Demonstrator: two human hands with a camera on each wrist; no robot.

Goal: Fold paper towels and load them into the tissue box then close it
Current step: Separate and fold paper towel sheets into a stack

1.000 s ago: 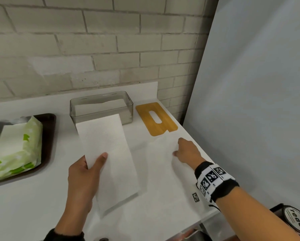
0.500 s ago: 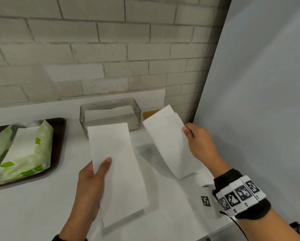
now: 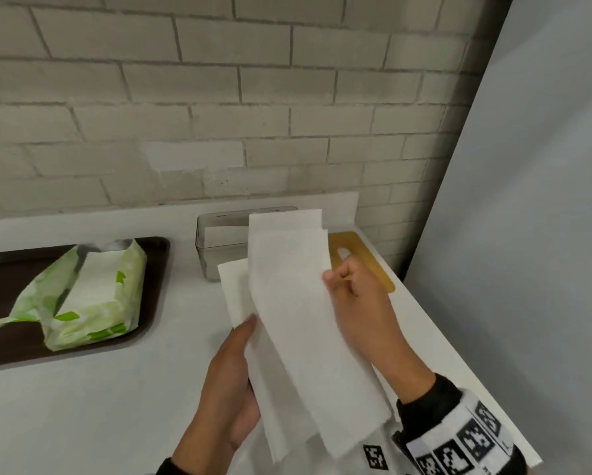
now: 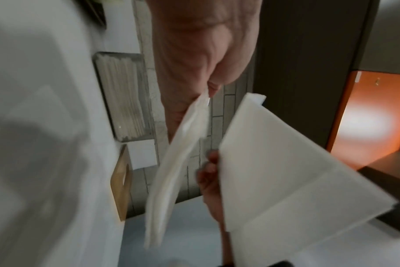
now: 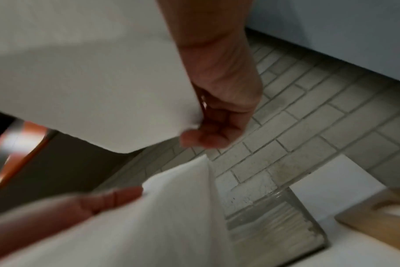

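My left hand (image 3: 234, 375) grips a folded white paper towel (image 3: 240, 293) from below, thumb on its left edge. My right hand (image 3: 353, 296) pinches a second folded towel (image 3: 298, 303) by its right edge and holds it over the first, overlapping it. Both towels are lifted above the white counter (image 3: 116, 406). In the left wrist view the first towel (image 4: 178, 162) shows edge-on and the second towel (image 4: 286, 171) flat. The clear tissue box (image 3: 219, 248) stands open behind the towels, with towels inside (image 5: 274, 225). Its bamboo lid (image 3: 366, 258) lies flat to the right of it.
A dark brown tray (image 3: 150, 303) at the left carries an opened green-and-white pack of paper towels (image 3: 89, 296). A brick wall (image 3: 219, 114) runs behind the counter, a grey panel (image 3: 527, 234) bounds it on the right, and the counter's right edge is close to my right wrist.
My right hand lifted the second towel off the counter and carried it left, onto the towel in my left hand. The left hand kept its grip and rose slightly.
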